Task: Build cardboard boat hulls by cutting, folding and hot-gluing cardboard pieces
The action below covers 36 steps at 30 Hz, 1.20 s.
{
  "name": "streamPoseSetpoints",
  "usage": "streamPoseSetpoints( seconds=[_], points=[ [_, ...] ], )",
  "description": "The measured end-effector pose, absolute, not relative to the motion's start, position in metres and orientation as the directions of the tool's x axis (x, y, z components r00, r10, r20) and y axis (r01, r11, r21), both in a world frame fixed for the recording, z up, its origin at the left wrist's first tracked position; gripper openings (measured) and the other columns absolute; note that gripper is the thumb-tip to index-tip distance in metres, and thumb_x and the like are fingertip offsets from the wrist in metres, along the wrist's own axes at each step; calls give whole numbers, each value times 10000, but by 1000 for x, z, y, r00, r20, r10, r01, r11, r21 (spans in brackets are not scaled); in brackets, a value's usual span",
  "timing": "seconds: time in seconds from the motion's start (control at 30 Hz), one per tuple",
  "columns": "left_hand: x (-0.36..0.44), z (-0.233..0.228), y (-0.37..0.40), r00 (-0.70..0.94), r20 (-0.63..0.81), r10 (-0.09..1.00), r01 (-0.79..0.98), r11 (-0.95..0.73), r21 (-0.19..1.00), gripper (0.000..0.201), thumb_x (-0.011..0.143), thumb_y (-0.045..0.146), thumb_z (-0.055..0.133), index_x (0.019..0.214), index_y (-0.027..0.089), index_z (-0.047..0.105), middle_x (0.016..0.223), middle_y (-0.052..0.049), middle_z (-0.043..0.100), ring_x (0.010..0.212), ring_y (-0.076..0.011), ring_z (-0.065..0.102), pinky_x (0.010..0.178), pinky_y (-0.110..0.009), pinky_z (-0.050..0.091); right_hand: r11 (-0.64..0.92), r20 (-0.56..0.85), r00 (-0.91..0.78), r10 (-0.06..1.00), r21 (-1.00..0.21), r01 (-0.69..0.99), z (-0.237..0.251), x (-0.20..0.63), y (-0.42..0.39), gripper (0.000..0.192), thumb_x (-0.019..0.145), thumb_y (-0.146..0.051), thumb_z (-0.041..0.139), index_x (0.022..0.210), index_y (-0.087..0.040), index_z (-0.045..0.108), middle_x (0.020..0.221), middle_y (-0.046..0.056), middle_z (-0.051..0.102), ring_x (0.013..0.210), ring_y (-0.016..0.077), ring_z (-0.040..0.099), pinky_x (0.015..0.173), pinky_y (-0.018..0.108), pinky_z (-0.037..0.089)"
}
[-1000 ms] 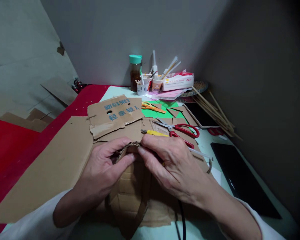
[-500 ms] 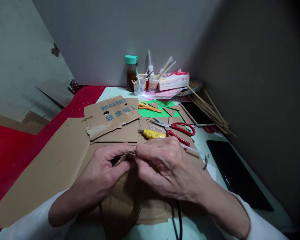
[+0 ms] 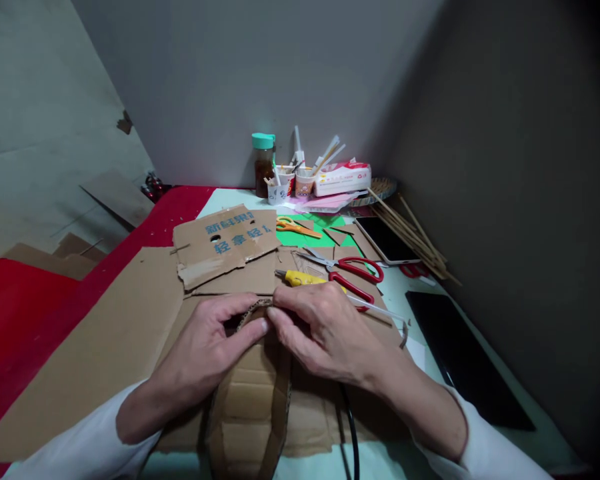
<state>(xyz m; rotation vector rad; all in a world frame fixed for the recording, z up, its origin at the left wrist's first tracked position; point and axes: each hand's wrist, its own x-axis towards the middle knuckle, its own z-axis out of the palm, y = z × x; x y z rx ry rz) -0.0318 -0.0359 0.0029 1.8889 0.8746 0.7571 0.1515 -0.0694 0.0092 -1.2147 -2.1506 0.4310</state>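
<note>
1. Left hand (image 3: pixel 205 353) and right hand (image 3: pixel 330 333) pinch the curved cardboard strip (image 3: pixel 253 400) at its top; fingers closed on it.
2. Since a second ago the grip is unchanged; the strip stays over the cardboard sheet (image 3: pixel 105 353), near the red scissors (image 3: pixel 355 273).

1. The bent cardboard strip (image 3: pixel 253 400) pinched by both hands is matt brown corrugated board, its fluted edge showing at 12 o'clock.
2. The printed cardboard flap (image 3: pixel 225 243) at 11 o'clock looks rough, with a torn paper edge.
3. The red-handled scissors (image 3: pixel 347 270) at 1 o'clock have glossy plastic grips and bright metal blades.
4. The phone (image 3: pixel 387 240) has a glossy dark glass face.
5. The bamboo sticks (image 3: pixel 415 230) at 2 o'clock are pale, dry wood.
6. The red cloth (image 3: pixel 25 307) at 9 o'clock is matt.
</note>
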Motion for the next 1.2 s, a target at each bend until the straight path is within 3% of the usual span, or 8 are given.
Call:
streamPoseSetpoints(
  seconds=[0.23, 0.37, 0.6, 0.83, 1.0, 1.1, 1.2],
  points=[
    [-29, 2, -41, 519, 164, 839, 348, -383, 856, 196, 866, 244, 585, 850, 188, 772, 780, -11, 736, 748, -197, 640, 713, -295, 489, 458, 231, -397, 888, -507, 730, 12, 153, -70, 181, 884, -224, 436, 709, -195, 401, 614, -36, 440, 552, 100, 357, 565, 273, 199],
    [-30, 0, -39, 524, 140, 840, 372, -373, 850, 201, 862, 232, 561, 861, 177, 755, 780, -15, 720, 745, -192, 620, 700, -294, 476, 480, 239, -416, 877, -439, 760, 14, 154, -72, 126, 837, -243, 480, 735, -200, 419, 653, -29, 459, 566, 112, 351, 570, 281, 192],
    [-31, 0, -35, 529, 125, 839, 359, -354, 864, 180, 849, 283, 580, 753, 179, 690, 734, 8, 669, 747, -184, 611, 685, -271, 457, 511, 329, -408, 852, -351, 784, 13, 154, -71, 242, 933, -353, 501, 765, -181, 523, 705, -13, 488, 622, 124, 399, 585, 292, 191],
    [-32, 3, -36, 557, 166, 813, 278, -371, 886, 169, 859, 259, 592, 723, 186, 660, 726, 24, 651, 709, -147, 562, 660, -243, 439, 530, 336, -410, 848, -531, 661, 16, 157, -73, 284, 995, -278, 489, 732, -171, 497, 681, -35, 457, 601, 98, 394, 594, 265, 238],
    [-34, 3, -35, 523, 210, 826, 217, -367, 905, 165, 881, 259, 603, 728, 204, 634, 707, 46, 631, 668, -122, 548, 611, -221, 425, 601, 472, -388, 792, -490, 631, 14, 160, -71, 262, 1009, -262, 515, 787, -138, 580, 690, -27, 477, 616, 96, 413, 612, 250, 281],
    [-37, 2, -35, 506, 212, 836, 228, -367, 902, 82, 902, 271, 596, 856, 227, 647, 829, 45, 669, 768, -129, 593, 694, -220, 452, 651, 562, -372, 739, -452, 611, 15, 160, -70, 266, 1008, -226, 528, 774, -120, 597, 687, -23, 462, 619, 93, 399, 602, 239, 286],
    [-40, 1, -36, 503, 252, 827, 260, -423, 868, 64, 924, 277, 582, 957, 253, 631, 898, 56, 655, 848, -124, 596, 769, -207, 445, 674, 562, -393, 728, -480, 562, 18, 159, -70, 249, 1007, -197, 532, 777, -119, 586, 709, -20, 455, 641, 89, 402, 611, 220, 299]
  ],
)
